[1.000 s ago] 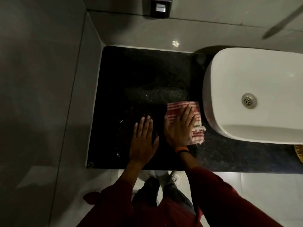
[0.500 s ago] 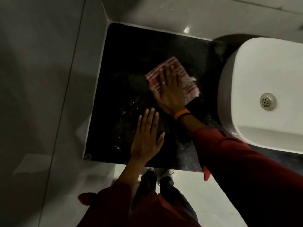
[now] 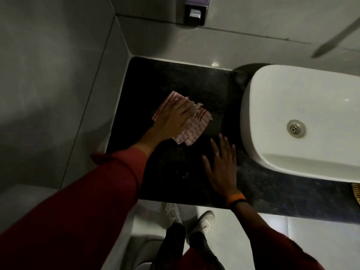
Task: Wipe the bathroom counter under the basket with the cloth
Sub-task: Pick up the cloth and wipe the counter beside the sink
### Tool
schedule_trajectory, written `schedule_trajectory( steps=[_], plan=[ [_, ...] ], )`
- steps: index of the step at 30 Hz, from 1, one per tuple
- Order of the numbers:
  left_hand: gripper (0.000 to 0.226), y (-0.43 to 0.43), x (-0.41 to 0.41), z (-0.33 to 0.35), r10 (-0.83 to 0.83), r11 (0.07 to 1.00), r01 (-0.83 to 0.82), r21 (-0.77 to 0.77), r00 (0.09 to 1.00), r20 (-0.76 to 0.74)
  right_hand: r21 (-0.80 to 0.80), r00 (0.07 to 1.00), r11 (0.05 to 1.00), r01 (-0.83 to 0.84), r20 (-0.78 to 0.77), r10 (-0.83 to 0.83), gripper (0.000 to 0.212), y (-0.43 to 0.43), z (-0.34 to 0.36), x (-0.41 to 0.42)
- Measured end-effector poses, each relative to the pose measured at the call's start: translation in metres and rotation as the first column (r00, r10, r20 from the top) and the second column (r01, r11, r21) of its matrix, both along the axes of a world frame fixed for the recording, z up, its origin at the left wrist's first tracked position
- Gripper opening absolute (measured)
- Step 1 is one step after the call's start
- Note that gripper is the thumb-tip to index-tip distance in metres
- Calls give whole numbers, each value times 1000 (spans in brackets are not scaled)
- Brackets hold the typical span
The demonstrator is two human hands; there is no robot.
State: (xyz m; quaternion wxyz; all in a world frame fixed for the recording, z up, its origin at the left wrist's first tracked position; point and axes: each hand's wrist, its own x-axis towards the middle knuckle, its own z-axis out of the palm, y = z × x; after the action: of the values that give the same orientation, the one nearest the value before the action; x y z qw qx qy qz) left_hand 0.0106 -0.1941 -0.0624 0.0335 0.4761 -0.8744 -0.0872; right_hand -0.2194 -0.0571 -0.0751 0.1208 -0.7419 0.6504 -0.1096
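Cloth changing hands on the counter

The cloth (image 3: 190, 124), under the right hand a moment ago, is now lying mid-counter (image 3: 171, 78) beneath the left hand (image 3: 173, 118), palm flat, while the right hand (image 3: 222, 162) is resting open, empty, nearer the sink (image 3: 272, 98); wiping is carrying leftward.

single head-worn view, looking steeply down from above, close over the dark counter (image 3: 175, 172), white sink (image 3: 292, 162) at right edge, tiled wall (image 3: 243, 41) at top of frame, wearer's shoes (image 3: 202, 221) and floor at bottom
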Motion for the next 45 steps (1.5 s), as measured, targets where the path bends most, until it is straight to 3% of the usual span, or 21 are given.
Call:
schedule_trajectory(
  steps=[2,6,9,14,21,26,29,31,33,35,36,39,41,45],
  plan=[
    [57,-17,-2,-12,-90,996,85,41,986,141,50,995,999,4,-97,0,70,21,-12,-9],
    [62,-11,3,-30,-8,1000,8,5,985,173,17,988,1000,-24,-155,26,72,28,-29,-17],
    [67,5,16,-33,206,978,-206,-18,968,145,7,986,1000,-28,-165,29,73,29,-32,-19],
    [70,79,52,-40,557,830,-557,-29,825,100,7,986,1000,-18,-168,19,73,29,-29,-18],
    [74,191,38,-40,863,482,-875,48,483,147,14,988,1000,-16,-153,18,73,30,-33,-18],
    [73,230,-28,-15,986,111,-967,230,136,96,54,993,998,-37,-112,43,79,33,-27,-16],
    [77,222,-64,9,996,-79,-876,475,-56,63,25,996,996,-86,-29,87,80,46,-13,3],
    [78,210,-57,27,973,-192,-684,704,-225,47,-28,984,984,-177,30,178,71,67,-4,30],
    [75,200,-34,42,942,-227,-532,816,-334,44,-33,958,964,-263,104,265,62,88,2,68],
    [67,195,-10,53,944,-222,-580,783,-328,25,31,931,937,-348,132,341,68,103,4,112],
    [64,192,1,53,960,-175,-670,721,-278,-25,73,920,921,-383,122,373,72,109,2,131],
    [54,191,25,42,955,183,-846,501,32,-295,172,882,865,-471,77,465,76,110,-10,158],
    [48,192,44,27,902,367,-861,352,236,-363,132,841,831,-540,84,534,75,101,-19,146],
    [50,190,71,3,816,556,-819,140,506,-279,58,639,638,-768,-9,769,70,59,-24,98]
  ],
)
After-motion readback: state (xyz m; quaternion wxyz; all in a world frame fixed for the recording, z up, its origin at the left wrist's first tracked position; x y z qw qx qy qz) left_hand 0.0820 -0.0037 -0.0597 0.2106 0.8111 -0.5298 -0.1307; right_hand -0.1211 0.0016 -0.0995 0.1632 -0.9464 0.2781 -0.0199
